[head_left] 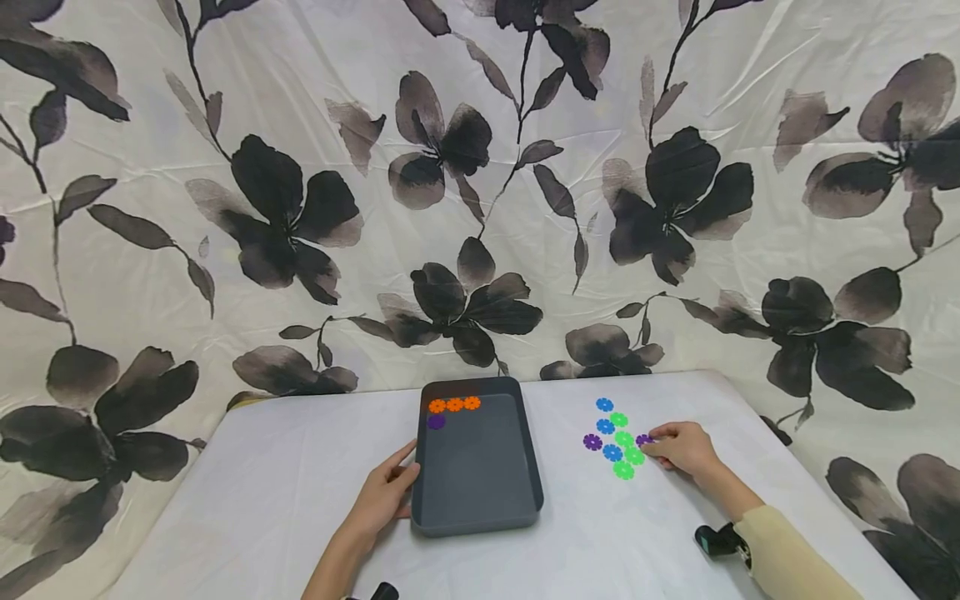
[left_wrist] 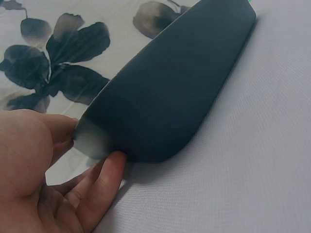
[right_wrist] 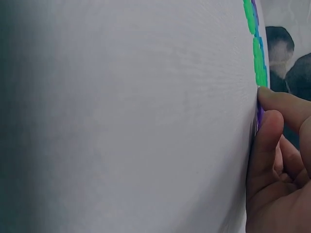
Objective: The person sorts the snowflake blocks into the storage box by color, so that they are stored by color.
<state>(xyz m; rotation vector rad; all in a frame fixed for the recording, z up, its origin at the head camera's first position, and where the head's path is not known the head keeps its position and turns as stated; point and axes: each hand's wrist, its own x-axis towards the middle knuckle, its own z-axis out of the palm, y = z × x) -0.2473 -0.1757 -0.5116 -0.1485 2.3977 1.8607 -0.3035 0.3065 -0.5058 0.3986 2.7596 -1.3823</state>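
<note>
A dark grey tray (head_left: 480,527) lies on the white table, its left side gripped by my left hand (head_left: 378,500). In the left wrist view, the thumb and fingers of that hand (left_wrist: 63,179) meet the end of the tray (left_wrist: 160,92). Inside the tray, three orange flower pieces (head_left: 454,404) form a row above one purple piece (head_left: 436,422). My right hand (head_left: 686,450) pinches a purple flower piece (head_left: 643,439) at the right edge of the loose group. The right wrist view shows purple (right_wrist: 260,115) between thumb and finger of this hand (right_wrist: 282,165).
Right of the tray lie loose flower pieces: several green ones (head_left: 623,470), three blue ones (head_left: 604,404) and another purple one (head_left: 592,442). A floral cloth (head_left: 480,208) hangs behind the white table (head_left: 570,550).
</note>
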